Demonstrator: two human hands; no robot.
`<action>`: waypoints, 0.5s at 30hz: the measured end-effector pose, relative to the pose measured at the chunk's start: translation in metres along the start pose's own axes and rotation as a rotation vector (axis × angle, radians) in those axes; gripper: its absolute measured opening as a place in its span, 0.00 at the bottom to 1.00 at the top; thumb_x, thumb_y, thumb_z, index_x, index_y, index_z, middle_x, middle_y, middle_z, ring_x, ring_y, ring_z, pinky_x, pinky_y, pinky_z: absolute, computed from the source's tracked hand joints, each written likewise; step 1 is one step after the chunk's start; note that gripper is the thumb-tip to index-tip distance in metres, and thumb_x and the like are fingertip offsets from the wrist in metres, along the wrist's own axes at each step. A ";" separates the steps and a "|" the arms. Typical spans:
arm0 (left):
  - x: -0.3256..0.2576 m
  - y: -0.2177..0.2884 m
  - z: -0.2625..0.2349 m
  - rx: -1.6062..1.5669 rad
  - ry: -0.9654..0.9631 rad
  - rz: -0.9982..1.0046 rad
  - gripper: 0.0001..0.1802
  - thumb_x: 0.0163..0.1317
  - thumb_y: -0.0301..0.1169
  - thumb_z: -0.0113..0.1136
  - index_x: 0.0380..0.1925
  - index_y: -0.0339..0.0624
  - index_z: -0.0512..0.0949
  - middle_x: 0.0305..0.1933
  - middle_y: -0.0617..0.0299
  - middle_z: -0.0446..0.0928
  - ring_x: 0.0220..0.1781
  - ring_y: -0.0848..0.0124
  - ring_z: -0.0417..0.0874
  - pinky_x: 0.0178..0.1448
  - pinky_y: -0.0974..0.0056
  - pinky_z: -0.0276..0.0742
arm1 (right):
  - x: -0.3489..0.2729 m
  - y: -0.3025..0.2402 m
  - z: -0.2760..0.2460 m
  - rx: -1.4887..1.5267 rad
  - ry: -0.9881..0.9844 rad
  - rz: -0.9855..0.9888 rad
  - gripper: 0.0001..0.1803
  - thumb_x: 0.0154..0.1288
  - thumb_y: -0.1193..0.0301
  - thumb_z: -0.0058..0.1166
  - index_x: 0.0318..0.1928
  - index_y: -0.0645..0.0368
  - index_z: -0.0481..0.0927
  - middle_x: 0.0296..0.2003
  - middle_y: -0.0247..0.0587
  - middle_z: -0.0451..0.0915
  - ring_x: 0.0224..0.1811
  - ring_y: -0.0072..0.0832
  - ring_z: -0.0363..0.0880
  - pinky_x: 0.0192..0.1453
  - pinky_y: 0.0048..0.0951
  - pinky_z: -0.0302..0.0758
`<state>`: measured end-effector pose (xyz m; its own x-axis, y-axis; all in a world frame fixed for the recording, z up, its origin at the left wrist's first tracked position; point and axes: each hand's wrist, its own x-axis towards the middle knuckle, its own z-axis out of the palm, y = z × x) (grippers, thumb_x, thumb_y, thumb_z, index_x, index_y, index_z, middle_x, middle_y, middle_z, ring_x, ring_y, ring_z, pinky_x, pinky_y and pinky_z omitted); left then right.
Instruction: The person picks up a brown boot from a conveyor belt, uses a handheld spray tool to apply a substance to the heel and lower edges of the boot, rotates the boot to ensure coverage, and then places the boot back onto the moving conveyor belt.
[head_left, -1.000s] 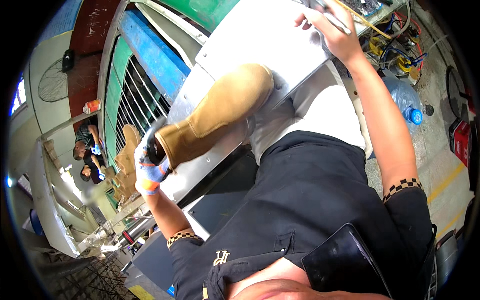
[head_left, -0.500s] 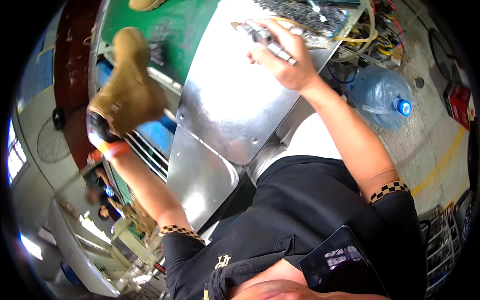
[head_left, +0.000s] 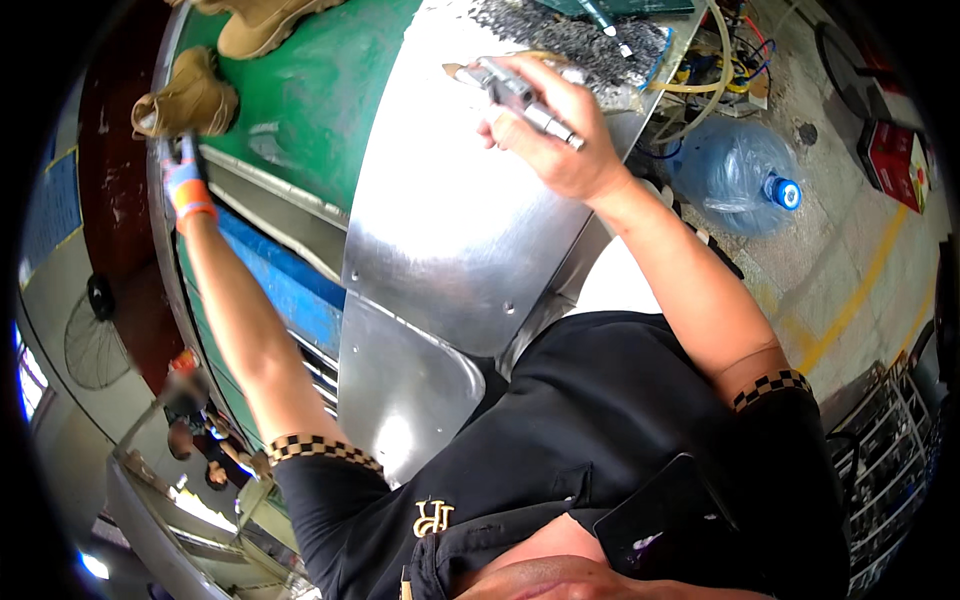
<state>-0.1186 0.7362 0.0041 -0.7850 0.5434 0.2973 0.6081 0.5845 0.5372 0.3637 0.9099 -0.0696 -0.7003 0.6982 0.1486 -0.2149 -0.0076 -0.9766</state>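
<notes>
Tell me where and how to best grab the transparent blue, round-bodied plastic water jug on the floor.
Likely best: take the jug by the narrow end, just behind its round blue plastic cap, coming from the person's right. That end tapers and points right, away from the shiny metal worktop; the wide body looks harder to hold.

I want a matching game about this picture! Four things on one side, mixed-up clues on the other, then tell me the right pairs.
Things:
1. jug
2. left hand
3. right hand
4. box

Clues:
A. mostly red
B. bare, holding a metal tool
C. see-through blue
D. gloved, by a boot

Pairs: 1-C, 2-D, 3-B, 4-A
</notes>
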 end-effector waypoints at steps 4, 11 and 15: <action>-0.200 0.048 0.005 0.096 -0.229 -0.123 0.28 0.67 0.40 0.55 0.67 0.47 0.66 0.65 0.50 0.71 0.65 0.54 0.73 0.64 0.60 0.68 | 0.003 0.007 -0.004 -0.057 -0.014 -0.093 0.20 0.66 0.72 0.50 0.57 0.65 0.73 0.34 0.41 0.82 0.35 0.23 0.81 0.40 0.24 0.77; -0.421 0.086 -0.031 0.186 -0.102 0.104 0.26 0.60 0.30 0.61 0.60 0.40 0.72 0.65 0.47 0.70 0.68 0.49 0.67 0.72 0.52 0.59 | -0.001 -0.007 0.002 0.106 -0.037 -0.009 0.18 0.67 0.72 0.50 0.56 0.65 0.74 0.33 0.39 0.82 0.32 0.21 0.81 0.36 0.21 0.76; -0.464 0.080 -0.056 0.189 -0.068 0.026 0.28 0.58 0.33 0.64 0.60 0.40 0.72 0.66 0.47 0.69 0.69 0.48 0.64 0.73 0.50 0.56 | -0.002 -0.004 0.008 0.057 -0.063 -0.048 0.19 0.68 0.73 0.48 0.57 0.65 0.73 0.32 0.38 0.82 0.32 0.21 0.80 0.35 0.21 0.76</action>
<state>0.2873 0.4967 -0.0468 -0.7627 0.5957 0.2520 0.6447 0.6687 0.3704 0.3609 0.9028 -0.0643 -0.7295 0.6520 0.2066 -0.2868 -0.0174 -0.9578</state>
